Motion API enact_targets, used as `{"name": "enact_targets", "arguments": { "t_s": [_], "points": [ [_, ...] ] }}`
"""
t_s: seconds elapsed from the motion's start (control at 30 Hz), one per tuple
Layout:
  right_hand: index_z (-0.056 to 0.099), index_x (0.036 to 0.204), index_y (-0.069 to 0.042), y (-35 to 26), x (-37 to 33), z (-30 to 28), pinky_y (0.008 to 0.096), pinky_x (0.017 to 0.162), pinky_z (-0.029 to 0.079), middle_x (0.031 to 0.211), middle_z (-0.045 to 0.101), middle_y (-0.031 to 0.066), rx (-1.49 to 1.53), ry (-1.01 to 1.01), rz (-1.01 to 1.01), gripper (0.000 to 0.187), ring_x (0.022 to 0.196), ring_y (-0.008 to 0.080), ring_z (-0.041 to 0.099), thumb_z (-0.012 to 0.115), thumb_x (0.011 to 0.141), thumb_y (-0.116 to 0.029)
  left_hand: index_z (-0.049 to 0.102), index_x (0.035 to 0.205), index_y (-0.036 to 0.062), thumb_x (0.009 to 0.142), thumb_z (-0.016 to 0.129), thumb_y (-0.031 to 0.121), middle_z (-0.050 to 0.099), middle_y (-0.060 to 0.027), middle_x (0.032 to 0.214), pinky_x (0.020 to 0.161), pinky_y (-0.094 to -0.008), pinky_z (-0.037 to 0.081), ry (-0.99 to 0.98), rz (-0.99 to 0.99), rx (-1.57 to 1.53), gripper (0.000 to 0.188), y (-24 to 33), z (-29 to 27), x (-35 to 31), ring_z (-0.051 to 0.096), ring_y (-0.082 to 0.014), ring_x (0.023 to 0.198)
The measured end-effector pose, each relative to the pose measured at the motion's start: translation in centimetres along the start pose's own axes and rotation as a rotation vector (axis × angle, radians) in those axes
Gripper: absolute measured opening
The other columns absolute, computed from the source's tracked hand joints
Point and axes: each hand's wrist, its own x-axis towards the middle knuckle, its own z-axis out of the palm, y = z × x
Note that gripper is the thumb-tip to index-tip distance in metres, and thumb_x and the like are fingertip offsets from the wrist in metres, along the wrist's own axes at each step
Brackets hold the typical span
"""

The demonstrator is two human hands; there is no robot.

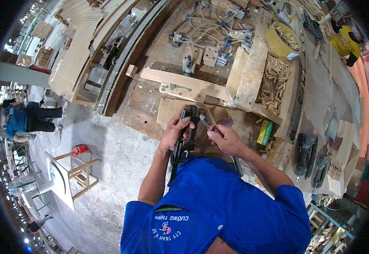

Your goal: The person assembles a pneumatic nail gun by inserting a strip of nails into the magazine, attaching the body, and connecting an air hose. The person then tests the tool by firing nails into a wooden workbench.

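My left hand is wrapped round a long black tool, which looks like a nail gun, held upright in front of my body. Pliers with red handles are gripped in my right hand. Their metal jaws point up and left, close beside the nail gun's upper end. Whether the jaws touch it I cannot tell. Just beyond my hands, a long pale wooden piece lies across the workbench.
Dowels fill a wooden compartment and a yellow tub. A green-yellow box stands at right, near other black tools. Tubes and clamps lie at the back. A person in blue stands left, beyond a fan.
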Motion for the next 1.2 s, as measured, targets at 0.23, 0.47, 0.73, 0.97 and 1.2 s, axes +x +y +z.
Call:
{"name": "enact_targets", "arguments": {
  "t_s": [0.23,0.47,0.73,0.97,1.2],
  "points": [
    [0.065,0.109,-0.005,0.8,1.0,0.3,0.0289,0.065,0.049,0.084,0.065,0.0006,-0.024,0.043,-0.066,0.033,0.073,0.0091,0.059,0.063,0.106,-0.037,0.056,0.136,-0.0010,0.111,0.052,0.025,0.074,-0.0118,0.098,0.054,-0.0262,0.052,0.090,0.014,-0.151,0.037,-0.1,-2.7,1.2,0.063,-0.0137,0.062],
    [0.063,0.116,-0.006,2.9,2.3,-0.1,0.0278,0.064,0.049,0.091,0.065,0.0002,0.064,0.050,0.114,0.028,0.077,0.0074,0.058,0.068,0.104,-0.031,0.062,0.123,-0.0066,0.114,0.039,0.035,0.075,-0.0154,0.098,0.064,-0.0326,0.063,0.311,-0.077,-0.271,0.049,-3.3,-8.0,0.9,0.073,-0.0229,0.073],
    [0.060,0.125,-0.003,3.8,8.0,7.0,0.0317,0.094,0.052,0.108,0.064,0.0020,0.557,0.052,0.129,0.036,0.101,0.0138,0.063,0.078,0.096,-0.014,0.066,0.117,0.0006,0.114,0.041,0.041,0.072,-0.0083,0.082,0.050,-0.0274,0.056,0.058,-0.128,-0.716,0.047,-7.4,-9.5,-1.3,0.067,-0.0165,0.058],
    [0.059,0.127,-0.001,-6.6,8.2,9.6,0.0320,0.094,0.057,0.115,0.070,0.0064,0.742,-0.068,0.011,0.035,0.102,0.0141,0.067,0.075,0.097,-0.006,0.065,0.117,-0.0020,0.107,0.059,0.027,0.070,-0.0071,0.076,0.047,-0.0251,0.056,0.167,-0.049,-0.991,0.031,-7.9,-9.4,-0.7,0.063,-0.0137,0.054],
    [0.058,0.130,0.000,-5.7,9.6,11.3,0.0315,0.093,0.057,0.115,0.070,0.0054,0.679,-0.009,0.057,0.039,0.103,0.0136,0.067,0.076,0.096,-0.005,0.065,0.110,-0.0015,0.104,0.060,0.023,0.068,-0.0065,0.076,0.049,-0.0238,0.056,0.044,-0.139,-1.266,0.026,-9.0,-8.7,-0.4,0.061,-0.0128,0.053]
  ]
}}
